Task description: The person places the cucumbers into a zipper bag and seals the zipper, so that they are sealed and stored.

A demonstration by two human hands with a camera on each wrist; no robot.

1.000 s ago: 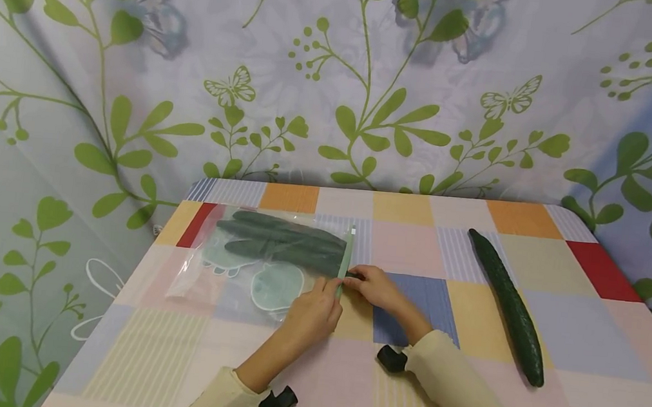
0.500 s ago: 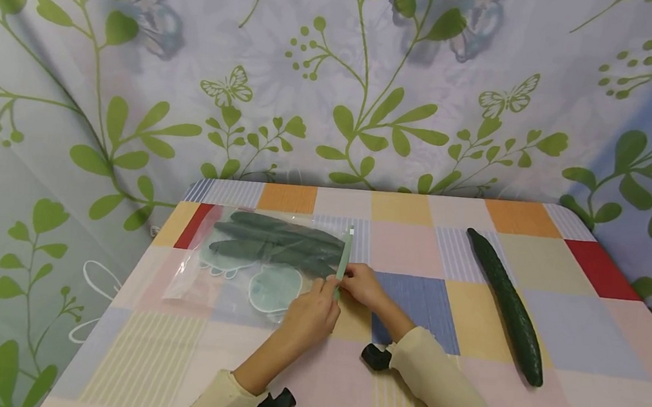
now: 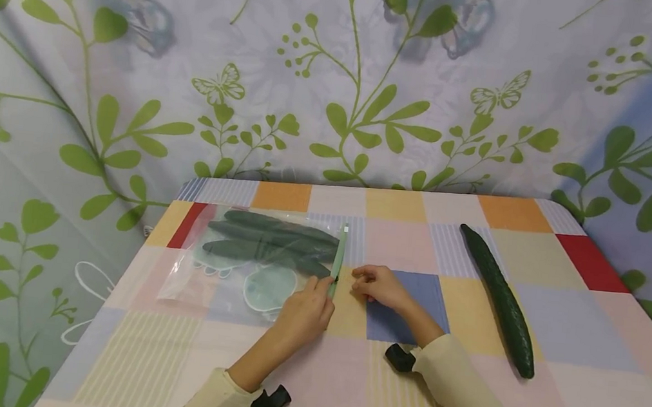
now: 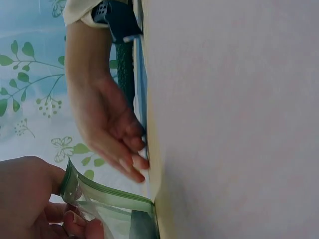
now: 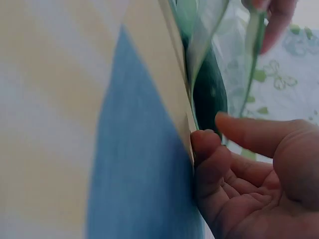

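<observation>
A clear zip bag [image 3: 179,289] with a green closure strip [image 3: 342,247] lies on the left of the table, with several cucumbers [image 3: 269,251] inside. My left hand [image 3: 305,308] pinches the near end of the strip. In the left wrist view, that green edge [image 4: 119,198] is lifted between thumb and fingers. My right hand [image 3: 379,287] is just right of the bag's mouth, holding nothing, its fingers loosely bent. The right wrist view shows the mouth parted, with a dark cucumber end [image 5: 209,94] behind it. One more cucumber [image 3: 498,296] lies on the right, outside the bag.
A patchwork-patterned cloth [image 3: 588,330] covers the table. Behind it hangs a leaf-printed curtain [image 3: 286,122]. Pale green foot-shaped prints [image 3: 269,289] show on the bag's near side. Black devices [image 3: 272,402] are strapped at both wrists.
My right hand has let go of the bag's edge and drawn back to the right. My left hand keeps its grip there. The nearest bagged cucumber slid left early on.
</observation>
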